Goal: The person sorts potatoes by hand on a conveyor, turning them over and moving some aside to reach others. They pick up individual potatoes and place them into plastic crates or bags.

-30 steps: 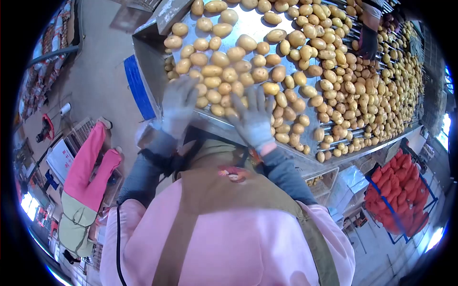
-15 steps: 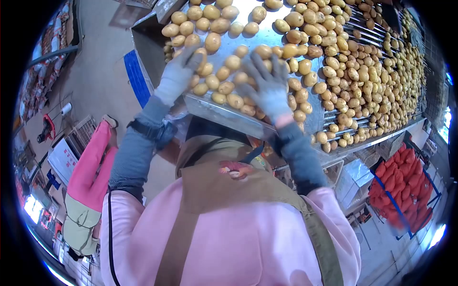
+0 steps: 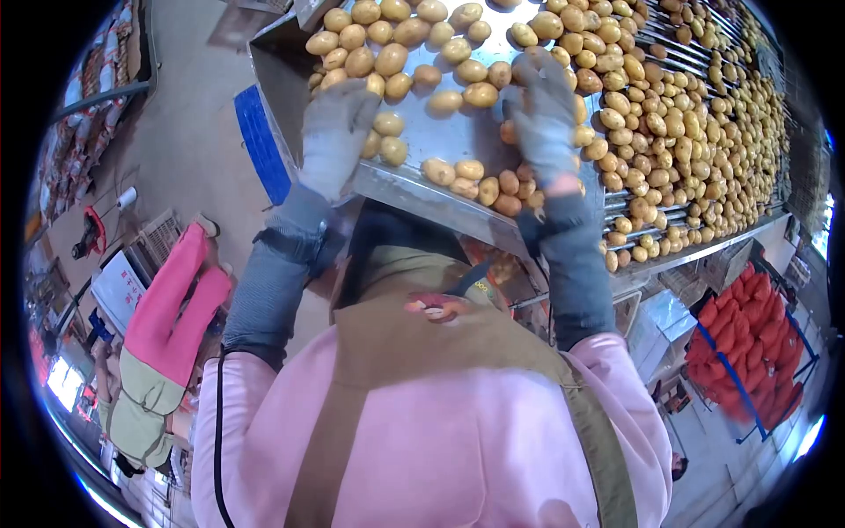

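My left hand [image 3: 338, 136], in a pale grey glove, rests at the left side of the metal tray [image 3: 431, 195], its fingers loosely bent beside several potatoes [image 3: 392, 151]. My right hand [image 3: 546, 119], gloved the same way, is farther right among the potatoes. Its fingers reach forward with the thumb apart, next to a potato [image 3: 500, 74]. Fingertips of both hands are partly hidden or blurred, and I see no potato clearly gripped. Between the hands, loose yellow potatoes [image 3: 445, 102] lie on the shiny tray, with a small group [image 3: 468, 169] along its near edge.
Many potatoes [image 3: 678, 132] cover a roller conveyor [image 3: 682, 48] on the right. A blue panel [image 3: 261, 145] stands by the tray's left side. Red sacks [image 3: 744, 339] fill a blue-framed rack at lower right. Another person in pink trousers [image 3: 167, 299] is at left.
Both hands have moved apart: the left slightly nearer the tray's side, the right to the right and forward. Potatoes between them have shifted, exposing more tray surface near the front edge.
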`<state>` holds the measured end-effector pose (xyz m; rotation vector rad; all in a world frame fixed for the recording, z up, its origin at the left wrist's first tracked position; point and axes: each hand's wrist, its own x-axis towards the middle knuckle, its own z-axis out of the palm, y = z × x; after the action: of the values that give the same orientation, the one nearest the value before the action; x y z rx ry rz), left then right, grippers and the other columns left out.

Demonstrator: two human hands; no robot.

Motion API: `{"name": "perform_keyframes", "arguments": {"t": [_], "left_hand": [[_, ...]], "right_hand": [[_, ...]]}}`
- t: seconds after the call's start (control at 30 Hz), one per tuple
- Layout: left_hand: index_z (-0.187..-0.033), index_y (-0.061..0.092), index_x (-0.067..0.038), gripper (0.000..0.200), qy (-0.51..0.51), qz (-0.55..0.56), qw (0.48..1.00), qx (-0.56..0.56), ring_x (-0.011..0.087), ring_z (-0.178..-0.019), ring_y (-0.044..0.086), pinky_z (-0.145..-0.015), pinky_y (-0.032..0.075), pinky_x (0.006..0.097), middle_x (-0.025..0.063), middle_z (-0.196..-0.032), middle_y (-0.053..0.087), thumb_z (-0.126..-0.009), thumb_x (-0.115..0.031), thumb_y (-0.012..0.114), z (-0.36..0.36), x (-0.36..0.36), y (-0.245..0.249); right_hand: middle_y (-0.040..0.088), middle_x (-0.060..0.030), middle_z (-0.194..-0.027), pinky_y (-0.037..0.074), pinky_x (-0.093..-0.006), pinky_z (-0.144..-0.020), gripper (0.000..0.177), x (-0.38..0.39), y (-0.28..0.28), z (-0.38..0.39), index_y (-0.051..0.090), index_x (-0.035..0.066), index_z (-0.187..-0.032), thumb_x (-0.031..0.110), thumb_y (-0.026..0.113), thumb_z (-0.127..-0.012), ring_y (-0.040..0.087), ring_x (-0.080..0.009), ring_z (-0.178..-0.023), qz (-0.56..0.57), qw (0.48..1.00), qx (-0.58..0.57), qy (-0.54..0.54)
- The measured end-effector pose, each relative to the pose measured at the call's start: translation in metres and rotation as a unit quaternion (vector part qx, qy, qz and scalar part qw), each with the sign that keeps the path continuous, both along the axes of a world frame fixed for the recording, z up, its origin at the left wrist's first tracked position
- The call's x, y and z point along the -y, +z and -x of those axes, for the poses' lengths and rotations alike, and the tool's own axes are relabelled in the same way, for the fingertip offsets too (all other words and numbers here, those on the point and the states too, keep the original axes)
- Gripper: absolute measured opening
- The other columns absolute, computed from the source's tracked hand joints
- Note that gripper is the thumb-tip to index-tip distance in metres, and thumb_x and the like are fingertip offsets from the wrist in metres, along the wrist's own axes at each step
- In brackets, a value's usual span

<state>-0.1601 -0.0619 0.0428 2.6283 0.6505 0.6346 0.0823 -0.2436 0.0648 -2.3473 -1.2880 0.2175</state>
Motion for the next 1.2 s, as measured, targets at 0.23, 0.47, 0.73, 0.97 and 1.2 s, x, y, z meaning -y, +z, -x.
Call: {"name": "perform_keyframes", "arguments": {"t": [0.23,0.47,0.73,0.97,1.2], "left_hand": [[-0.109,0.066,-0.009,0.027,-0.168,0.109,0.941,-0.274,0.0296,-0.091,0.069,-0.077,0.055,0.0421,0.0124,-0.102,0.066,-0.086,-0.022,0.065,-0.01,0.1,-0.009],[-0.105,0.064,-0.007,0.026,-0.176,0.216,0.928,-0.247,0.0359,-0.09,0.067,-0.078,0.054,0.0463,0.0172,-0.1,0.065,-0.087,-0.025,0.066,-0.034,0.088,-0.029],[-0.106,0.065,-0.01,0.023,-0.224,0.182,0.932,-0.219,0.0362,-0.104,0.063,-0.088,0.051,0.0478,0.0117,-0.109,0.065,-0.084,-0.018,0.066,0.004,0.072,-0.007],[-0.117,0.064,-0.008,0.035,-0.141,0.131,0.981,-0.038,0.0356,-0.124,0.057,-0.104,0.046,0.0464,0.0127,-0.129,0.062,-0.082,-0.009,0.066,0.051,0.043,-0.017],[-0.135,0.058,-0.007,0.044,0.254,0.259,0.931,-0.048,0.0368,-0.118,0.062,-0.101,0.047,0.044,0.0211,-0.122,0.066,-0.096,-0.027,0.062,-0.008,-0.06,-0.053]], "right_hand": [[0.036,-0.0182,-0.158,0.02,-0.0684,-0.115,0.068,0.068,-0.009,0.106,0.046,0.017,-0.149,0.039,0.065,-0.088,0.031,-0.045,-0.145,0.211,0.975,0.061,-0.03],[0.066,-0.0138,-0.119,0.047,-0.0469,-0.095,0.036,-0.058,-0.024,-0.007,0.065,0.012,-0.123,0.022,0.065,-0.088,0.059,-0.0375,-0.109,-0.074,0.996,0.039,0.012],[0.048,-0.004,-0.15,0.021,-0.0686,-0.114,0.057,-0.057,-0.043,0.068,0.059,0.027,-0.137,0.049,0.068,-0.085,0.036,-0.0347,-0.143,0.029,0.977,0.06,0.202],[0.049,-0.0137,-0.149,0.027,-0.0631,-0.113,0.054,0.085,-0.002,0.113,0.06,0.019,-0.136,0.038,0.067,-0.086,0.041,-0.0407,-0.136,0.162,0.983,0.081,-0.013],[0.062,-0.0098,-0.097,0.049,-0.045,-0.071,0.02,0.003,-0.006,0.048,0.061,0.008,-0.098,0.019,0.064,-0.082,0.061,-0.0324,-0.088,-0.021,0.995,-0.02,0.092]]}}
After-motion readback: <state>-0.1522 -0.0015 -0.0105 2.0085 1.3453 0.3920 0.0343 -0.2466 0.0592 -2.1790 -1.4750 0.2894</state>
